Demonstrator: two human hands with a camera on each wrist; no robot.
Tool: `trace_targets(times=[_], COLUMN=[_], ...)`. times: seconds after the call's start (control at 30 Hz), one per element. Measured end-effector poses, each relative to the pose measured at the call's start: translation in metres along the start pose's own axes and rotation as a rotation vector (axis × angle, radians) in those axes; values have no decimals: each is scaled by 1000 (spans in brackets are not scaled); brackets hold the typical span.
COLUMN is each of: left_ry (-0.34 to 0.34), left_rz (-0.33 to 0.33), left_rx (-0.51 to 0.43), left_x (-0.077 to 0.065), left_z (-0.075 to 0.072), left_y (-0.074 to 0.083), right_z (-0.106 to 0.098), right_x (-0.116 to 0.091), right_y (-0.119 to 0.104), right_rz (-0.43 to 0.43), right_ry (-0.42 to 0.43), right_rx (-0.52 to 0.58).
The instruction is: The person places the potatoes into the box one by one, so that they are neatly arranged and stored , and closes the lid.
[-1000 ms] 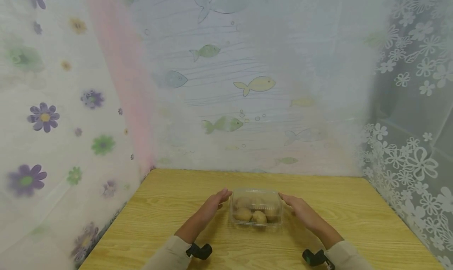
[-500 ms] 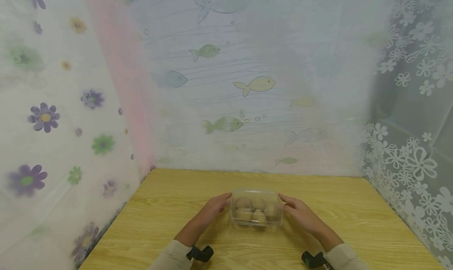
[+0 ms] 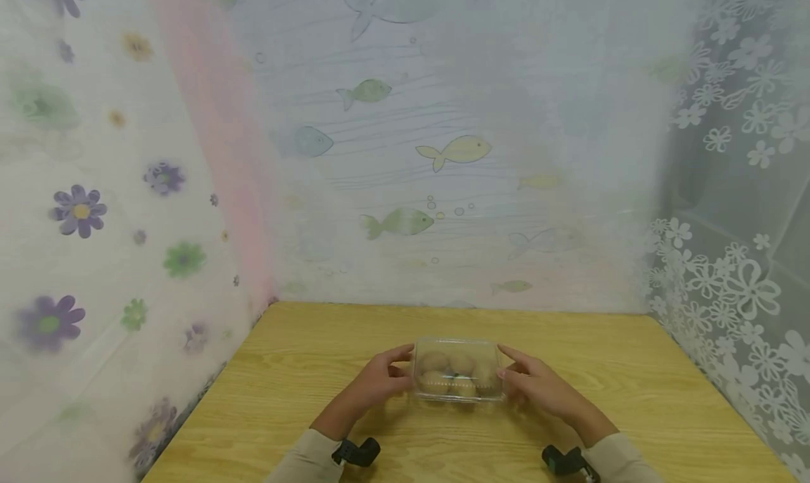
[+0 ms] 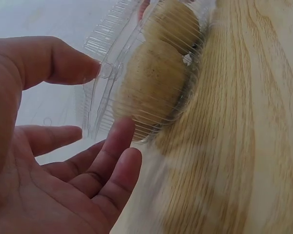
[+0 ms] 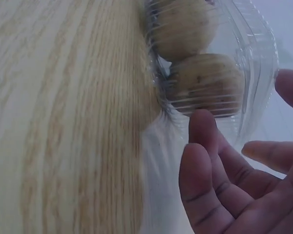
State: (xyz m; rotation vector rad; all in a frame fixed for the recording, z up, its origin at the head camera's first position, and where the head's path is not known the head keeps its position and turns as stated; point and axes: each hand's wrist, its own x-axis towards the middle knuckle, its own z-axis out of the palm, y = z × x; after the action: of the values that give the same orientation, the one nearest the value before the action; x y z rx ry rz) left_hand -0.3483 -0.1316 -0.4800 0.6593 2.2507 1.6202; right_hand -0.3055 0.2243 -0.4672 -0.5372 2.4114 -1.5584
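A clear plastic container point(image 3: 458, 399) stands on the wood-grain table, its see-through lid down over several potatoes point(image 3: 435, 361). My left hand point(image 3: 375, 383) is at its left side. In the left wrist view, the thumb point(image 4: 71, 66) meets the container's rim, while the lower fingertips lie right at the ribbed wall below. On the opposite side is my right hand point(image 3: 539, 386), fingers spread. Its fingertips point(image 5: 203, 129) are right at the ribbed wall in the right wrist view, and its thumb point(image 5: 290, 87) reaches the rim.
The wooden table point(image 3: 316, 335) extends around the container. A fish-print curtain point(image 3: 392, 152) hangs behind it, with flower-print sheets at left and right. Both wrists carry a black camera point(image 3: 357, 453) below the sleeve.
Both hands have turned slightly, and their thumbs have come in to the container's sides. Reflections on the lid have shifted. The container stays in the same place.
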Motion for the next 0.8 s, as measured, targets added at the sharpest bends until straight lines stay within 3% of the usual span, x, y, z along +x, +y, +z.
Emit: trace_targets(times=[0.1,0.27,0.57,0.8], left_ry=[2,-11,-127,-144], left_rz=[-19,-112,-204,-243], left_rx=[-1,-10,-37,-108], left_x=[-1,-3,-5,-5], left_z=[0,-2,-2,0], left_y=[0,3,8,7], right_z=[-3,-9,-11,-7], right_x=[-1,-2,-2,-3], right_y=[0,3,6,2], right_rz=[17,42,76,97], right_ry=[-23,-75,-149,-132], right_rx=[19,42,116,151])
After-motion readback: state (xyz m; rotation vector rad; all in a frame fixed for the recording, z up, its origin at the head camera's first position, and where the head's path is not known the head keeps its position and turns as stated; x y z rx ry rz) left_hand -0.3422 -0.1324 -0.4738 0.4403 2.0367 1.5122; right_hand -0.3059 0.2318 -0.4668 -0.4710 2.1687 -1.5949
